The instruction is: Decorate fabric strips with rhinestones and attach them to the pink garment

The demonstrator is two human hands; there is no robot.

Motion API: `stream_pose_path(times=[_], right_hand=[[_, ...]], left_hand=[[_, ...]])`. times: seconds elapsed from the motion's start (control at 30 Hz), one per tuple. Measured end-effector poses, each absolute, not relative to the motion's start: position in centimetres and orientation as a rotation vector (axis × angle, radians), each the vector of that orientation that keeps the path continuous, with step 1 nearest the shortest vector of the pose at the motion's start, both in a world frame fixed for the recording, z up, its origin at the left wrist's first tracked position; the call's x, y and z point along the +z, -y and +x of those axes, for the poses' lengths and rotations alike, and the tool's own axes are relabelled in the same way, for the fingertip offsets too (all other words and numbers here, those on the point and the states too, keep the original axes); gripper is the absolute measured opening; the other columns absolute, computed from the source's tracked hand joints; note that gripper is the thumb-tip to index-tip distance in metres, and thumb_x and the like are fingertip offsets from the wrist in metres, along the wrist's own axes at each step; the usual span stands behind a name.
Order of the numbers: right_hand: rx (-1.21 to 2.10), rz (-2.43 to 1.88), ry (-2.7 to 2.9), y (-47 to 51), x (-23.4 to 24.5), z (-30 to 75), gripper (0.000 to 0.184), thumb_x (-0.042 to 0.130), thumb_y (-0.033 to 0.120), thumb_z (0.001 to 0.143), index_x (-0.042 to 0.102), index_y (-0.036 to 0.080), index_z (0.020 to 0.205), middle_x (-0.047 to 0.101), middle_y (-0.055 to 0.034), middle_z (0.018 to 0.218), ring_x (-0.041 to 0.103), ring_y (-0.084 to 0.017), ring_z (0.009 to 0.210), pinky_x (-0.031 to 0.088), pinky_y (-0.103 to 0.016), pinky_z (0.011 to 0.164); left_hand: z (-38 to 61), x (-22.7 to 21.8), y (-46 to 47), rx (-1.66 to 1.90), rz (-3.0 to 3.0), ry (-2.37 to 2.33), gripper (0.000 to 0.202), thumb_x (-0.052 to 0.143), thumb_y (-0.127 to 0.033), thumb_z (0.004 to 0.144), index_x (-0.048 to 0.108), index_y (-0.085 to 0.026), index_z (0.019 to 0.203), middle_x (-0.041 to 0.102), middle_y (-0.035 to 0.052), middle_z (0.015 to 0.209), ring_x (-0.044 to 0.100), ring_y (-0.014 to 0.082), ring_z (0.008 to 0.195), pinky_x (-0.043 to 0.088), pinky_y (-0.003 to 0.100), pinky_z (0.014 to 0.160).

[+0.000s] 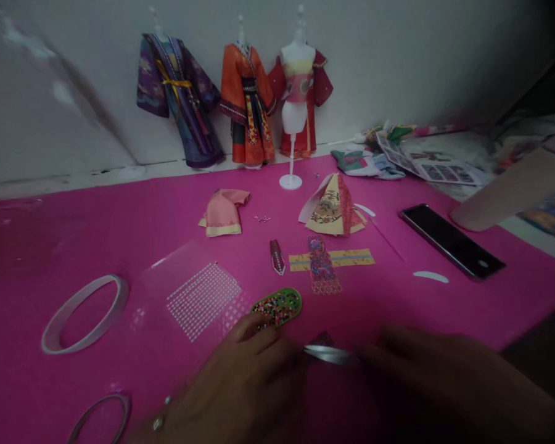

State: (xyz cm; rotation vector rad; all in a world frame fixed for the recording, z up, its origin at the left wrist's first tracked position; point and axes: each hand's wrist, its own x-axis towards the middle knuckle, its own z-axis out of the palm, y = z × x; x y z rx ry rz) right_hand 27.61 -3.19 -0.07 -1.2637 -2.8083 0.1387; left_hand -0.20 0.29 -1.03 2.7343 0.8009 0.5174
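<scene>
Silver scissors point(332, 354) point left from the fingers of my right hand point(416, 364), which is closed on them and blurred. Beside their tips, my left hand point(254, 364) has its fingers closed at the edge of a small dark piece of fabric point(322, 338); its fingertips are partly in shadow. Just beyond my left hand lies a green oval dish point(295, 300) of mixed coloured beads. Farther out are a small dark-red pointed strip point(277, 257) edged with pearls and a patterned purple strip point(321, 265) crossing a yellow band point(358, 256).
A sheet of stick-on pearls point(203, 302) and a roll of tape point(84, 314) lie left. A pink doll top point(223, 213), a doll skirt point(332, 206), a phone point(451, 240) and a white doll stand point(291, 181) are farther back. Dressed doll forms point(250, 80) line the wall.
</scene>
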Motion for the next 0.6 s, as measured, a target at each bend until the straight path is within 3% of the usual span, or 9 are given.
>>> stream_pose_path(times=[0.6], right_hand=[[0.124,-1.236,2.793,2.94,0.33,27.30,0.043,0.047,0.005,0.069,0.053,0.025,0.107,0.064,0.0025,0.076,0.060,-0.014,0.050,0.031,-0.029,0.043]], left_hand=[[-0.43,-0.74,-0.21,0.460,2.715,-0.785,0.021,0.062,-0.011,0.086,0.065,-0.026,0.100,0.069,-0.0071,0.097,0.059,0.0157,0.091,0.031,0.037,0.102]])
